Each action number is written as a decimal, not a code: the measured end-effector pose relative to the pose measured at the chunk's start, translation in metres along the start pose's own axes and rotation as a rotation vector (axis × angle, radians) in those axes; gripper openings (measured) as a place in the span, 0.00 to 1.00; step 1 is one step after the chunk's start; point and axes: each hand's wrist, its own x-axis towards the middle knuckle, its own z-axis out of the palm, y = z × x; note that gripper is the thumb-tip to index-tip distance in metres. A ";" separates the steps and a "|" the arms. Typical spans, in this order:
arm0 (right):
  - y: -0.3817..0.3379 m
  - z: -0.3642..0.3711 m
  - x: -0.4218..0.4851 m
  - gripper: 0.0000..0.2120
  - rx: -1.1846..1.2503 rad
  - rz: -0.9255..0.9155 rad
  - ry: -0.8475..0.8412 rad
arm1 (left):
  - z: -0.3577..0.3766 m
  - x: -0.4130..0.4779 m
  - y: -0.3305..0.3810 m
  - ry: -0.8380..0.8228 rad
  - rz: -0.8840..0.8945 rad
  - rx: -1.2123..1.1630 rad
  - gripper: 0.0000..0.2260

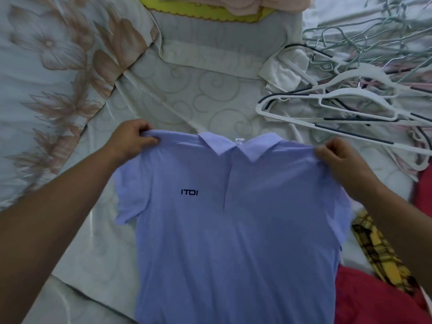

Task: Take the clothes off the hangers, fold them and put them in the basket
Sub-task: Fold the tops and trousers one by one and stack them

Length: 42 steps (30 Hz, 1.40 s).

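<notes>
Head view: a light blue polo shirt point(233, 230) is spread front-up over the near middle of the bed, its collar point(238, 145) towards the far side and its hem running off the bottom of the picture. Dark lettering "ITDI" point(189, 192) sits on the chest. The left hand point(134, 139) pinches the shirt's shoulder seam on that side, fingers curled over the fabric edge. The right hand point(336, 155) grips the opposite shoulder the same way, fingers closed round the cloth. Whether the shirt rests flat on the bed or is lifted a little cannot be told. A small white piece shows at the collar opening; what it is cannot be told.

Under it lies a pale sheet with a swirl pattern point(198, 90), and a floral quilt point(46, 66) covers the bed's left side. At the far edge stands a yellow basket point(187, 12) with pink clothes point(233, 3) in it. On the far right side lie empty white plastic hangers point(339, 91) and, beyond them, thin wire hangers point(374, 36) in a tangle. At the near right corner are a red garment point(364, 298) and a yellow-and-black checked cloth point(378, 253).
</notes>
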 end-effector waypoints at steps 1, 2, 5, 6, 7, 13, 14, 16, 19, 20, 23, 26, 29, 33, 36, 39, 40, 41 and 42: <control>-0.008 -0.003 0.004 0.11 -0.061 -0.056 0.053 | -0.006 0.004 0.000 0.054 0.018 0.032 0.14; -0.016 -0.006 0.009 0.10 -0.096 -0.108 0.113 | -0.010 0.009 0.001 0.119 0.024 0.056 0.18; -0.028 -0.008 0.024 0.10 -0.099 -0.154 0.223 | -0.005 0.015 0.001 0.270 -0.034 -0.017 0.26; -0.024 -0.006 0.027 0.17 -0.115 -0.132 0.204 | 0.001 0.011 -0.001 0.278 -0.069 -0.049 0.27; -0.017 -0.005 0.026 0.24 -0.171 -0.118 0.192 | 0.009 0.003 -0.006 0.279 -0.104 -0.071 0.27; 0.042 0.012 -0.057 0.27 -0.431 -0.061 0.221 | 0.073 -0.120 -0.069 0.208 -0.360 -0.174 0.17; 0.054 0.015 -0.076 0.24 -0.380 -0.017 0.255 | 0.085 -0.139 -0.078 0.161 -0.389 -0.197 0.17; 0.064 0.019 -0.109 0.20 -0.172 0.167 0.260 | 0.105 -0.167 -0.084 0.154 -0.488 -0.260 0.14; 0.079 0.033 -0.149 0.28 0.118 0.438 0.165 | 0.123 -0.193 -0.067 0.092 -0.532 -0.351 0.16; 0.080 0.038 -0.157 0.27 0.129 0.500 0.108 | 0.126 -0.198 -0.063 0.068 -0.530 -0.368 0.17; 0.074 0.043 -0.169 0.14 0.124 0.554 -0.002 | 0.122 -0.203 -0.065 0.097 -0.577 -0.538 0.13; 0.071 0.043 -0.181 0.13 0.212 0.556 -0.028 | 0.102 -0.207 -0.085 0.203 -0.644 -0.649 0.10; 0.077 0.043 -0.197 0.28 0.206 0.505 -0.009 | 0.081 -0.216 -0.110 0.317 -0.665 -0.664 0.05; 0.084 0.044 -0.221 0.17 0.227 0.493 -0.020 | 0.088 -0.247 -0.120 0.087 -0.688 -0.643 0.09; 0.094 0.040 -0.242 0.20 0.263 0.475 0.014 | 0.105 -0.279 -0.118 0.004 -0.679 -0.580 0.08; 0.102 0.030 -0.259 0.19 0.240 0.515 0.028 | 0.105 -0.300 -0.122 0.122 -0.679 -0.569 0.10; 0.105 0.027 -0.264 0.20 0.220 0.518 0.008 | 0.101 -0.306 -0.125 0.145 -0.680 -0.528 0.10; 0.109 0.025 -0.268 0.20 0.189 0.500 -0.006 | 0.097 -0.311 -0.128 0.143 -0.666 -0.466 0.12; 0.109 0.024 -0.272 0.21 0.154 0.493 -0.028 | 0.090 -0.316 -0.128 0.099 -0.659 -0.386 0.15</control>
